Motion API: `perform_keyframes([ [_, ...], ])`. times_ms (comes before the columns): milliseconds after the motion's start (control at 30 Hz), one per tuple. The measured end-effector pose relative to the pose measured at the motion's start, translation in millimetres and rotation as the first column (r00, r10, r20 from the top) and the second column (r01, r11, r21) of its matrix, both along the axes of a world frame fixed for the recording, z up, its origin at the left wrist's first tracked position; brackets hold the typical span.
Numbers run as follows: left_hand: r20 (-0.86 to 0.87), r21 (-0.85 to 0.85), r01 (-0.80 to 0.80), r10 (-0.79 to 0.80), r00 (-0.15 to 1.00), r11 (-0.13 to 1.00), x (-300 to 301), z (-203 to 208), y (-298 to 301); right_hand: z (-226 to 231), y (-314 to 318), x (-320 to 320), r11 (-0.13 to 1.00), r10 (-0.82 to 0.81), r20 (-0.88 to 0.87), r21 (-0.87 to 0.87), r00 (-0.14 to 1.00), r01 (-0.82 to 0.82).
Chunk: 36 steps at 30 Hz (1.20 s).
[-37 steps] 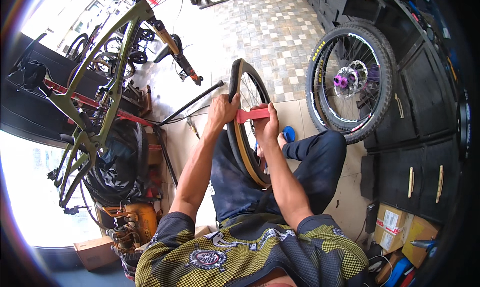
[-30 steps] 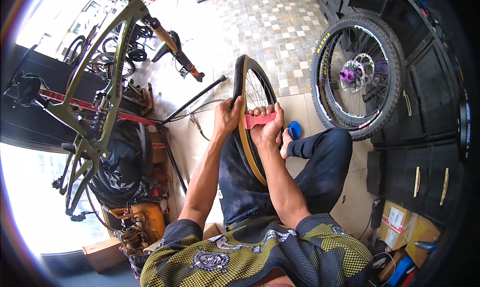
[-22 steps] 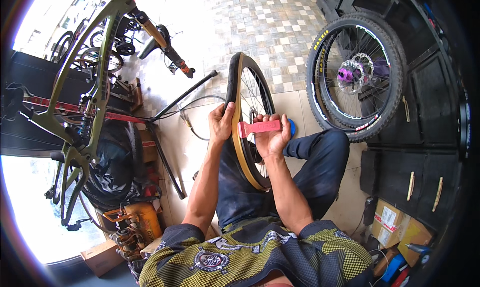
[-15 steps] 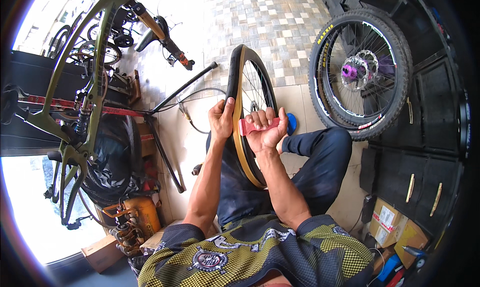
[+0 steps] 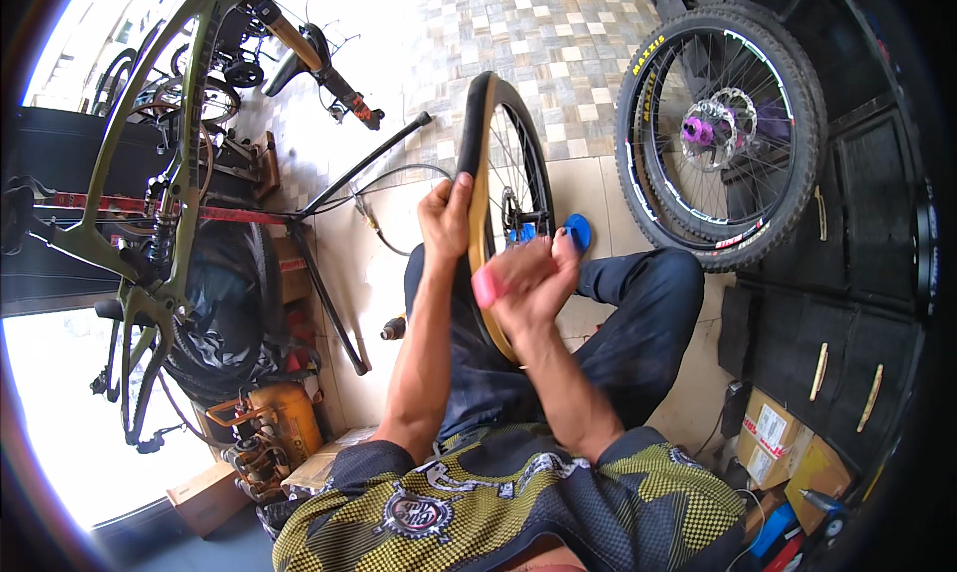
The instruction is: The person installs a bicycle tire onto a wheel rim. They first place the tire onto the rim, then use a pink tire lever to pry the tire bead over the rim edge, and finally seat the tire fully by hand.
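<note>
A bicycle wheel with a black tyre and tan sidewall (image 5: 487, 139) stands upright, nearly edge-on, between my legs. My left hand (image 5: 445, 218) is closed round the tyre's left side, thumb pointing up along it. On the nearer part of the wheel my right hand (image 5: 538, 281) makes a fist round a flat red tool (image 5: 485, 287). The tool's end lies against or just over the tan sidewall; motion blur hides the exact contact. Spokes and the hub (image 5: 510, 213) show beyond my right hand.
Two knobbly-tyred wheels (image 5: 638, 163) lean against black cabinets (image 5: 867, 208) at right. An olive bike frame (image 5: 194, 104) hangs on a stand at left, its black legs (image 5: 334, 313) spreading nearby. A blue sandal (image 5: 577, 230), cardboard boxes (image 5: 773, 428) and an orange compressor (image 5: 284, 418) surround me.
My right hand has moved down along the tyre toward me with the red tool and is now blurred. My left hand keeps its hold; the wheel's top has shifted slightly away.
</note>
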<state>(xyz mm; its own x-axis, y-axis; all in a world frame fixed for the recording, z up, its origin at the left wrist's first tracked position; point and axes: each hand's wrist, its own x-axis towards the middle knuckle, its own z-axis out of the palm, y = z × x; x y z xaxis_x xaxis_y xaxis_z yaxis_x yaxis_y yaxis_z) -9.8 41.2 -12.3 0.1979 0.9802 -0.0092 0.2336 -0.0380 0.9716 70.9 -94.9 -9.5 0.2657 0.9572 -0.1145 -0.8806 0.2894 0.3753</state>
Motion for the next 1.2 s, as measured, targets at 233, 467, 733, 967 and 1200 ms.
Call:
perform_keyframes([
  [233,-0.189,0.107,0.079,-0.057,0.98,0.991,-12,2,-8,51,16,46,0.997,-0.078,0.211,-0.006,0.974,0.081],
  [467,-0.163,0.046,0.069,-0.061,0.985,0.997,-13,9,-14,-46,153,180,0.869,-0.236,0.484,-0.283,0.842,0.407],
  [733,-0.173,-0.076,0.04,-0.052,0.984,0.996,-19,5,-10,-112,307,170,0.734,-0.101,0.309,-0.618,0.946,0.28],
  [967,-0.208,-0.084,0.108,-0.123,0.97,0.991,0,19,0,-157,359,188,0.645,-0.208,0.392,-0.634,0.896,0.427],
  [1200,-0.195,-0.089,0.123,-0.138,0.971,0.988,3,24,10,-147,350,178,0.623,-0.196,0.528,-0.584,0.827,0.521],
])
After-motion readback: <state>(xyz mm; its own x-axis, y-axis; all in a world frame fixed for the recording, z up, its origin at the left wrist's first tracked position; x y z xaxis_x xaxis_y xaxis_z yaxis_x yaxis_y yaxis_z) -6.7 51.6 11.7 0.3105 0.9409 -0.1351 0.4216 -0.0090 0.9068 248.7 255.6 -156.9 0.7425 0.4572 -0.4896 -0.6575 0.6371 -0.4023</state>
